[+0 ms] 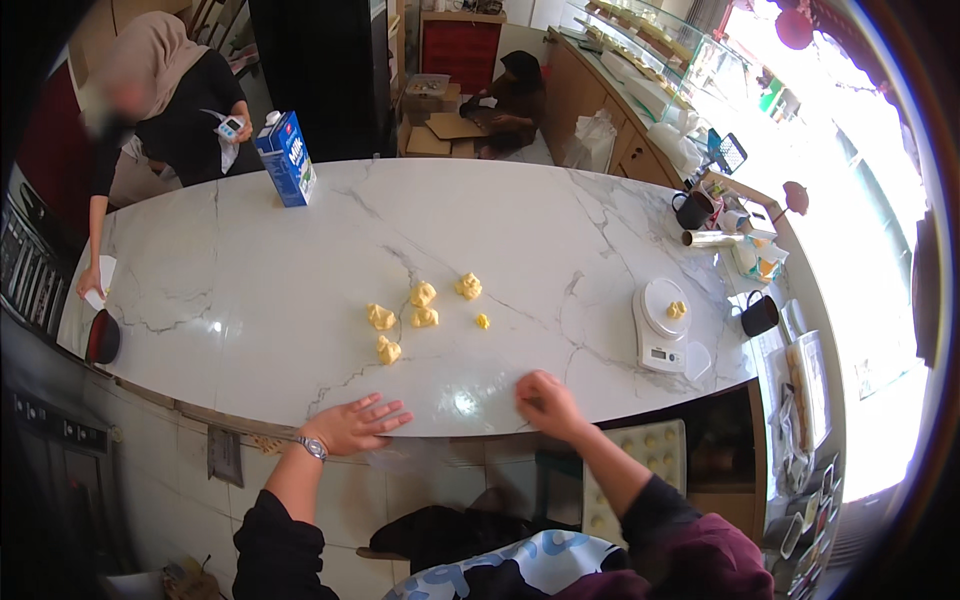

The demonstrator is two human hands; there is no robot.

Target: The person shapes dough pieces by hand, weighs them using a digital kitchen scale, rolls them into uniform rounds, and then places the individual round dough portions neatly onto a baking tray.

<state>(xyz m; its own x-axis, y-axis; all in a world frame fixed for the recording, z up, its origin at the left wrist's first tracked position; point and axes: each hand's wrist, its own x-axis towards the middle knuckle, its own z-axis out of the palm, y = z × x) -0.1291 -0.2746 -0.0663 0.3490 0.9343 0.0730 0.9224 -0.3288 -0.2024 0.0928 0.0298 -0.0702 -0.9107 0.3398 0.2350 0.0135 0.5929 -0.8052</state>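
**Dough (pixel 388 349) in lumps on a marbled surface (pixel 530 235)**

Head view: the left hand (pixel 352 426) is spread at the surface's near edge, a watch (pixel 314 447) on its wrist. The right hand (pixel 548 402) is curled near the same edge; whether it pinches anything, I cannot tell. Beyond the hands lie five lumps of the dough, two of them close together, with a small yellow bit (pixel 483 321) near. To their right, a scale (pixel 650 325) bears another piece (pixel 677 310). A blue carton (pixel 287 165) stands at the far edge. Below the surface, on the right, a tray (pixel 683 460) holds pale rounds. At left, a co-worker (pixel 175 120) holds a small device (pixel 230 127).
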